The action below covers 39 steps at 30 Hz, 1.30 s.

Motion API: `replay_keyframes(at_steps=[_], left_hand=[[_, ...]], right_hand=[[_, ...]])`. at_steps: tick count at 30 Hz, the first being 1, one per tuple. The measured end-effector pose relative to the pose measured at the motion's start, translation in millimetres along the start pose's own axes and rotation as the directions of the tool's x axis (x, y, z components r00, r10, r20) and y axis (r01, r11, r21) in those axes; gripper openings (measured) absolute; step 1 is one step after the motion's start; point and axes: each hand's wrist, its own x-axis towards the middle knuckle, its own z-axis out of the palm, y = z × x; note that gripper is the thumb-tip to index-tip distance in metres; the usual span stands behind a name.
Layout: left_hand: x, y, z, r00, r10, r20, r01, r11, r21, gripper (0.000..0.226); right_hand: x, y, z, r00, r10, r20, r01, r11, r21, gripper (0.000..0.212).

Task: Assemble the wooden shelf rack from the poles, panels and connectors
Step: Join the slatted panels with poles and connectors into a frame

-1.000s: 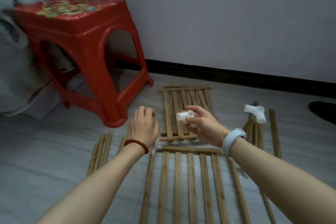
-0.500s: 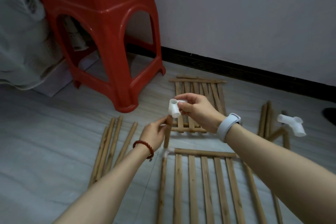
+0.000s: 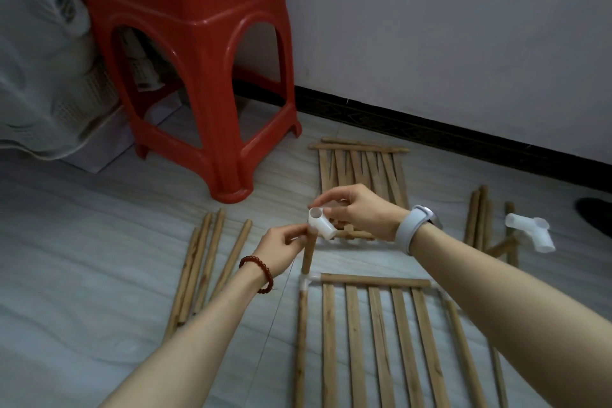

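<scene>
Head view: right hand (image 3: 359,210) pinches the connector (image 3: 319,223) directly atop the upright pole (image 3: 308,257), which the left hand (image 3: 281,250) grips.

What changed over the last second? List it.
The left hand, flat and empty before, took hold of the upright pole. The right hand brought the white connector down onto the pole's top, turning it socket-up. The panels, loose poles, spare connector and stool stayed put.

Grey floor (image 3: 99,258), slatted panels (image 3: 361,169), loose poles (image 3: 205,262), red stool (image 3: 198,53)
</scene>
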Motion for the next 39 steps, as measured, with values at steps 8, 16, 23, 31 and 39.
replay_keyframes(at_steps=[8,16,23,31,39], left_hand=[[-2.1,42.1,13.9,0.962,0.175,-0.207,-0.185,0.982,-0.025,0.021],[4.9,40.5,44.9,0.883,0.175,-0.435,-0.216,0.975,-0.047,0.034],[3.9,34.0,35.2,0.930,0.161,-0.330,-0.168,0.986,0.006,0.036],[16.4,74.8,29.8,0.974,0.099,-0.205,0.009,0.883,0.469,0.033],[24.1,82.4,57.9,0.934,0.144,-0.328,0.176,0.615,0.768,0.051]], right_hand=[[-9.7,28.7,6.5,0.954,0.094,-0.285,-0.006,0.955,0.296,0.036],[-27.1,57.5,-7.4,0.922,0.180,-0.344,-0.071,0.949,0.307,0.028],[-70.3,88.2,-51.7,0.692,-0.297,-0.658,-0.213,0.787,-0.579,0.024],[-108.4,139.3,-117.4,0.795,0.039,-0.605,-0.518,0.564,-0.644,0.034],[-105.3,149.5,-128.9,0.802,0.005,-0.597,-0.463,0.638,-0.616,0.019]])
